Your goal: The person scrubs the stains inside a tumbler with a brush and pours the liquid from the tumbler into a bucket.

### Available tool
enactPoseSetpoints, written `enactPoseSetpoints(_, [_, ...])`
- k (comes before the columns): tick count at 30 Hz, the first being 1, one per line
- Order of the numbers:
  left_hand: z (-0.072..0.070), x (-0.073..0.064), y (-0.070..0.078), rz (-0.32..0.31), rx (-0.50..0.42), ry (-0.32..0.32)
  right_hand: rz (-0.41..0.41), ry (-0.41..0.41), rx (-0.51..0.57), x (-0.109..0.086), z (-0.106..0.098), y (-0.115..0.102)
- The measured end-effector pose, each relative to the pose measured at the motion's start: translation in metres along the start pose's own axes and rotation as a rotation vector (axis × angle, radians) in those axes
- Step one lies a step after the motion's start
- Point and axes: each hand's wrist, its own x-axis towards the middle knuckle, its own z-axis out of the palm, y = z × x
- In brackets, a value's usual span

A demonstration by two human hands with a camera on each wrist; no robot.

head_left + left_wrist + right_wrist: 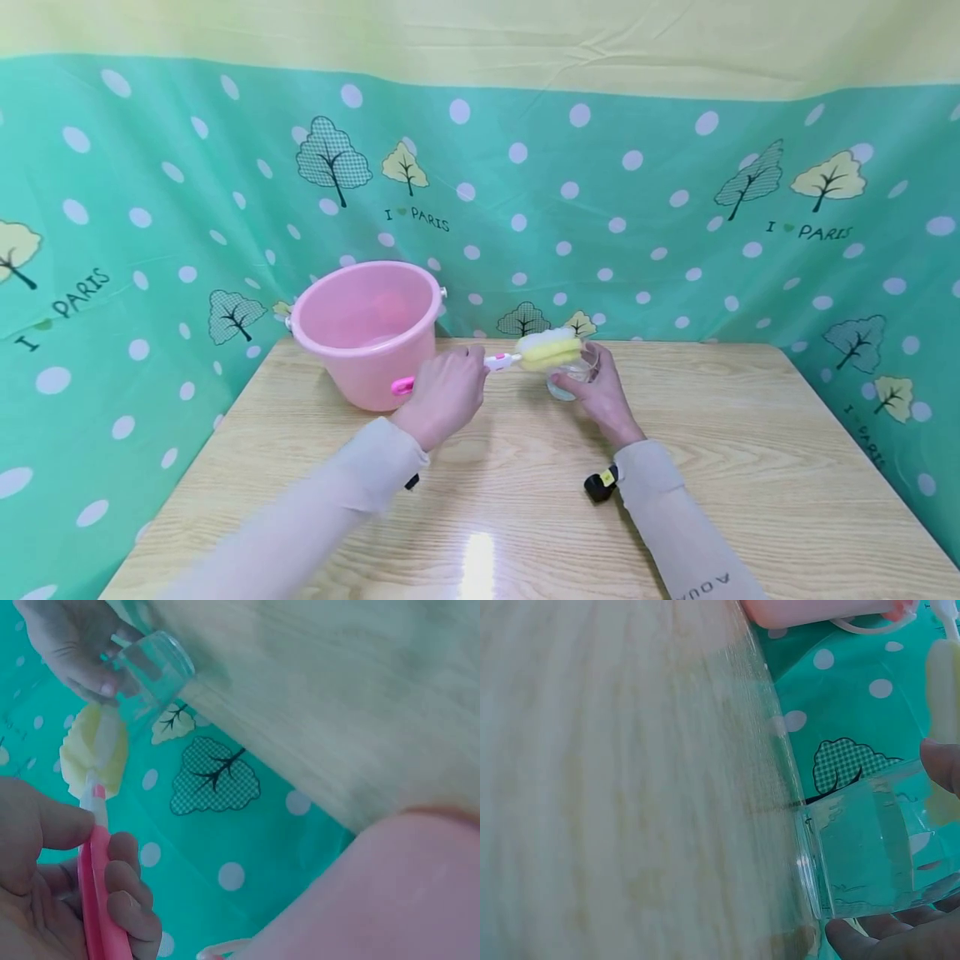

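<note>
The sponge brush [546,350] is held by the left hand [450,387] near the centre of the frame in the head view, its pink and white handle [97,877] being gripped with fingers curled round it and the thumb laid along it. The yellow and white sponge head [553,347] is pointed toward the right of the frame, where a clear glass [562,387] is held by the right hand [606,398], fingers and thumb being curled about its sides. The glass is tilted, its base turned to the lower left of the frame. The sponge head is seen across the glass by its mouth; whether its tip has been put inside cannot be told.

A pink bucket [375,371] is set upright on the wood-grained bench [525,475], left of centre, just beyond the left hand. Both arms are covered by pale sleeves [652,471], and a small black device [597,485] is seen beside the right one, in the lower right of the frame. The background is filled by a green cloth [525,125] printed with pale dots, trees and lettering
</note>
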Motion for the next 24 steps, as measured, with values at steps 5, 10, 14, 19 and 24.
enactPoseSetpoints(5, [-0.009,0.007,0.002,0.019,0.060,-0.039,-0.003,-0.004,0.018,0.000,0.000,0.001])
enactPoseSetpoints(10, [-0.017,0.011,0.009,0.049,0.136,-0.089,-0.009,-0.005,0.024,0.000,0.001,0.001])
enactPoseSetpoints(14, [-0.021,0.013,0.011,0.102,0.215,-0.074,-0.005,-0.002,0.024,0.001,0.002,0.001])
enactPoseSetpoints(19, [-0.024,0.020,0.009,0.172,0.318,-0.078,-0.004,0.000,0.026,0.001,0.003,0.000])
enactPoseSetpoints(24, [-0.030,0.030,0.011,0.249,0.423,-0.099,-0.001,0.000,0.030,0.001,0.003,-0.002])
